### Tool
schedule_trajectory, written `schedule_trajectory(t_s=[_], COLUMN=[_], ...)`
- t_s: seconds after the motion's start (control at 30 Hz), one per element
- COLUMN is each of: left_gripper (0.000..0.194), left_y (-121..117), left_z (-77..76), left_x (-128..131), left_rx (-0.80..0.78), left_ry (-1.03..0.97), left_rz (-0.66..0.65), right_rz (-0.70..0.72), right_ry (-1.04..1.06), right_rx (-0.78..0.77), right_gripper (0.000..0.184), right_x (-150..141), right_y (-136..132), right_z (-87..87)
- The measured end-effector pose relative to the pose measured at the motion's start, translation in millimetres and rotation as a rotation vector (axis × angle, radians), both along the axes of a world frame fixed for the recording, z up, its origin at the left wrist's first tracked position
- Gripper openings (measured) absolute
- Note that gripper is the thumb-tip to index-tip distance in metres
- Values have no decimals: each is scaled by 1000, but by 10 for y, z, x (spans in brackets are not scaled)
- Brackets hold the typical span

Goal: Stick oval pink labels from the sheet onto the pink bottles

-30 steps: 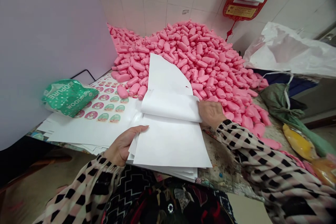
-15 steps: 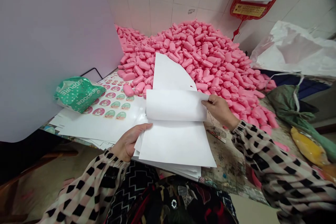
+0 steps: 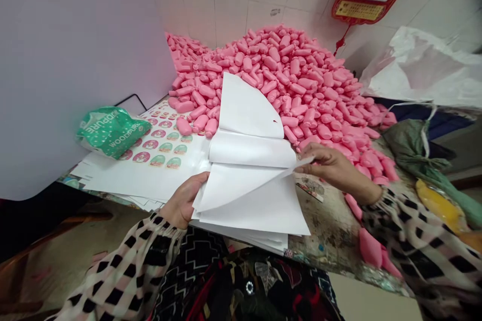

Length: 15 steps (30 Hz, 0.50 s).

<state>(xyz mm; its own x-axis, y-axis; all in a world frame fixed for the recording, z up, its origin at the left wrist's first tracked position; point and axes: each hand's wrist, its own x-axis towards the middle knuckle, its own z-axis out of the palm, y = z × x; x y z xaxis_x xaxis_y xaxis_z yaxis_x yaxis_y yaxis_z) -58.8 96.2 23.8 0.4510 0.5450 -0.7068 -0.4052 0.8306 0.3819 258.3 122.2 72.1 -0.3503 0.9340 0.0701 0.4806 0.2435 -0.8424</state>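
A stack of white sheets (image 3: 259,210) lies at the table's near edge, blank sides up. My left hand (image 3: 184,200) grips the stack's left edge, thumb on top. My right hand (image 3: 327,163) pinches the right corner of one sheet (image 3: 241,185) and lifts it off the stack. Two more sheets (image 3: 248,110) are folded back and lean against a big heap of pink plastic bottles (image 3: 297,75).
Sheets of round printed stickers (image 3: 161,143) lie to the left under a green Woodpure pack (image 3: 109,130). A white board (image 3: 68,60) stands at left. Loose pink bottles (image 3: 371,248), a white sack (image 3: 425,67) and green and yellow bags (image 3: 433,180) are at right.
My right hand has let the previous sheet fall back onto the folded ones, moved lower and taken the corner of another sheet, which now lifts off the stack. My left hand stays put.
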Motion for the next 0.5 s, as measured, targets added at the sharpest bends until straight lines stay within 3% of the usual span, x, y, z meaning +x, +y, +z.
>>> schedule_trajectory(t_s=[0.13,0.37,0.5], left_gripper=[41,54,44], left_y=[17,8,1], left_z=[-34,-80,-89], left_x=[-2,-28,-54], left_rx=[-19,-17,-90], left_ry=[10,-99,-59], left_rz=[-2,49,30], right_rz=[97,158,171], right_ry=[-35,-156,-214], right_rx=[-19,-3,32], right_gripper=[13,15,16], right_x=[44,20,-22], right_y=[-189,-284,-320], right_z=[13,-147,-146])
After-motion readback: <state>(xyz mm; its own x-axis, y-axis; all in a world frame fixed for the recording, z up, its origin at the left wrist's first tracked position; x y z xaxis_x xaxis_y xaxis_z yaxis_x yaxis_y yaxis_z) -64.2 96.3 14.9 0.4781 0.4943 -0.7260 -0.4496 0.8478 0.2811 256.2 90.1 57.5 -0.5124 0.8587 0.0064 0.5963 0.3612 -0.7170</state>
